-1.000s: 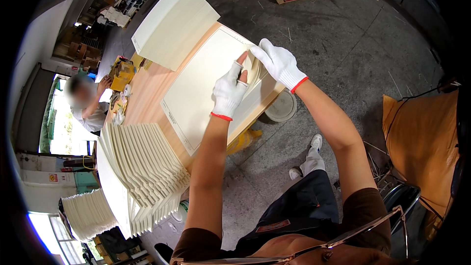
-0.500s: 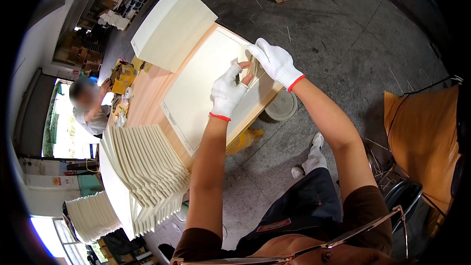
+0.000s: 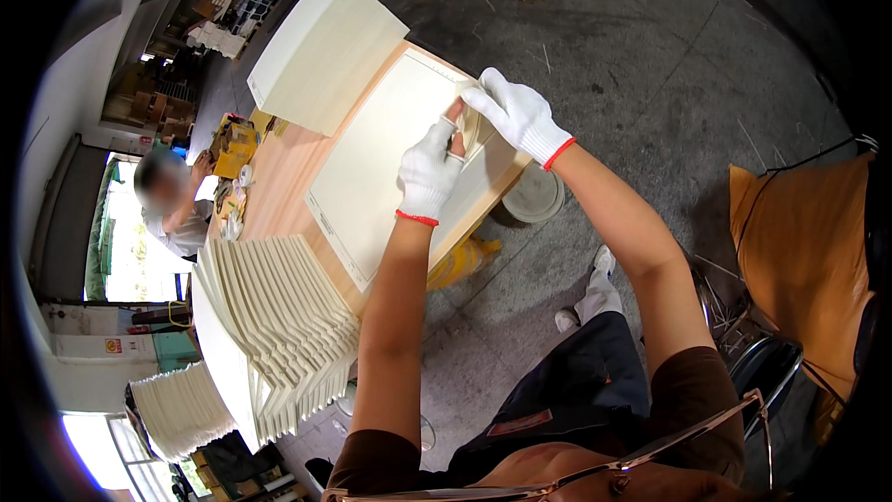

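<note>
Two gloved hands at the far right corner of the pale sheets (image 3: 367, 191), which lie as a pile on the worktop (image 3: 275, 167), along its right edge. Right hand (image 3: 522, 117): grip closed over the corner, edges bent up and slightly spread. Left hand (image 3: 431, 167): bare fingertips at the top sheets, just beside the right; cannot tell if it pinches any or only presses. Tall stack (image 3: 327, 51) near the far end, fanned stack (image 3: 279, 316) at the near end.

Risks, judged: corner could crease if the right hand bends it too hard. Two sheets could come up as one, since edges sit tight and gloves dull the feel. Uneven pull could skew the pile; being near the worktop's edge, sheets could slide to the floor (image 3: 641, 56).
</note>
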